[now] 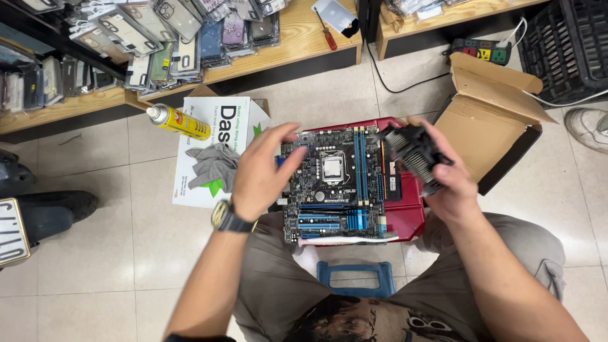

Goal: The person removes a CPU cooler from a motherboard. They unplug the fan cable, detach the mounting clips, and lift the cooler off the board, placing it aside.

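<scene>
Black finned cooler (415,155) gripped in right hand (446,183), fingers closed round it, held just right of and above circuit board (335,187) on red box (405,212). Left hand (259,174) half open, fingertips touching board's left edge (nothing grasped). Bare silver chip (331,167) between both hands, left of cooler.

One motherboard (335,187) lies on one red stool (405,212). One cooler fan (415,155) is held above it. There are two hands, the left hand (259,174) and the right hand (446,174), one wristwatch (229,218), one yellow spray can (177,121), one grey cloth (215,166), one white box (237,120), one open cardboard box (487,120), one red-handled screwdriver (326,33) and one power strip (484,50).
</scene>
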